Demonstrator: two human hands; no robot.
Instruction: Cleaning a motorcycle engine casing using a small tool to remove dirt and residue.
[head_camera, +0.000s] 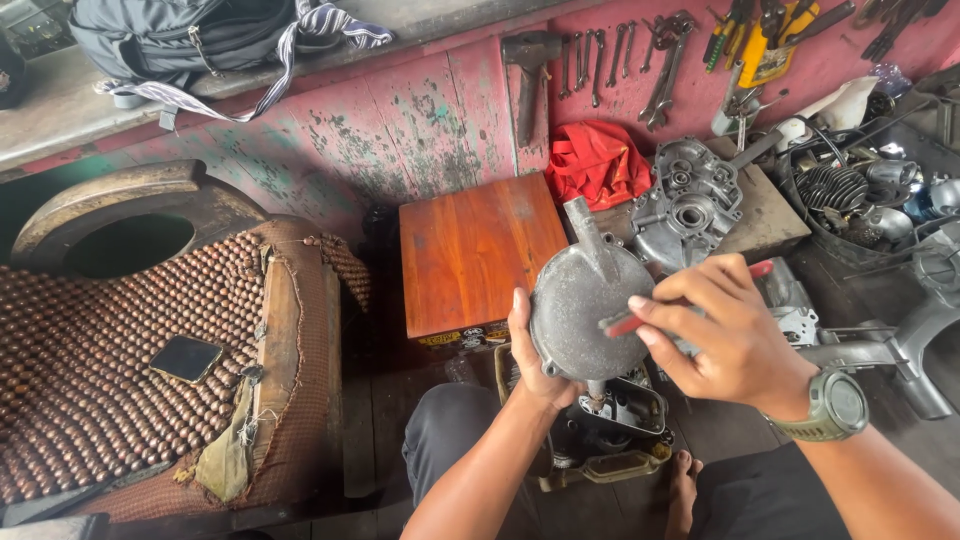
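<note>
My left hand (533, 362) grips a round grey metal engine cover (580, 300) from below and holds it up in front of me, its spout pointing up. My right hand (725, 335), with a green watch on the wrist, holds a thin tool with a red handle (625, 324) across the cover's right side. The tool's working end is hidden by my fingers. Below the cover sits a dirty plastic container (610, 440) with metal parts in it.
A wooden box (475, 250) stands behind the cover. A chair with a beaded seat holds a phone (184, 358) at left. An engine casing (688, 205), a red cloth (597, 162) and a basket of parts (850, 195) lie at right. Wrenches and a hammer hang on the pink wall.
</note>
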